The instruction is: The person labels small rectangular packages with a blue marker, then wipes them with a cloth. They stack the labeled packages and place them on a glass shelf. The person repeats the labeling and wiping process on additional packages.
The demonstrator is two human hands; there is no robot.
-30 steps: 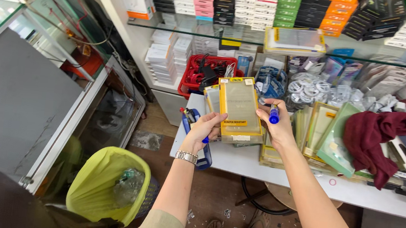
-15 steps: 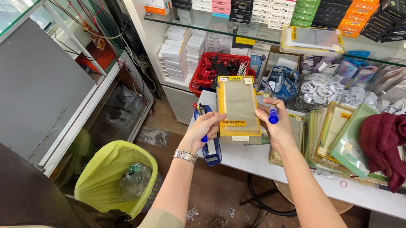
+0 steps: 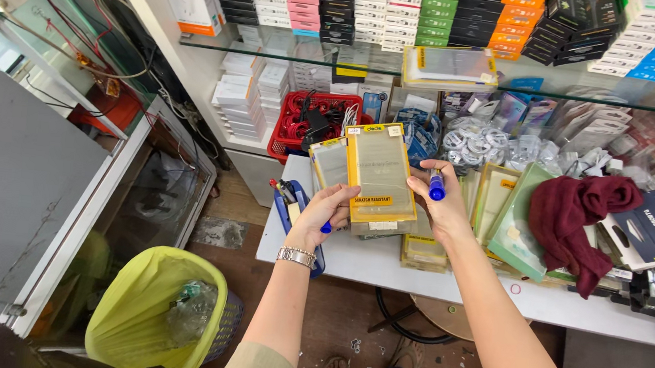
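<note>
Both hands hold up a yellow-framed clear flat package [image 3: 379, 173] above a white table [image 3: 352, 257]. My left hand [image 3: 323, 217] grips its lower left edge and also pinches a small blue cap against the palm. My right hand [image 3: 439, 207] steadies the package's right edge while holding a blue marker [image 3: 437, 189] upright between the fingers. A second similar package [image 3: 329, 164] sits just behind the first on the left. A stack of the same packages [image 3: 424, 249] lies on the table under my hands.
More flat packages [image 3: 520, 218] and a dark red cloth [image 3: 580, 216] lie to the right. A red basket of cables [image 3: 313, 123] stands behind. A glass shelf [image 3: 451, 68] carries boxes. A lined yellow-green bin [image 3: 159, 316] stands on the floor, and a glass cabinet [image 3: 43, 149] at left.
The package stays held upright between my hands. The view has shifted slightly left and down; the hands and package barely moved.
</note>
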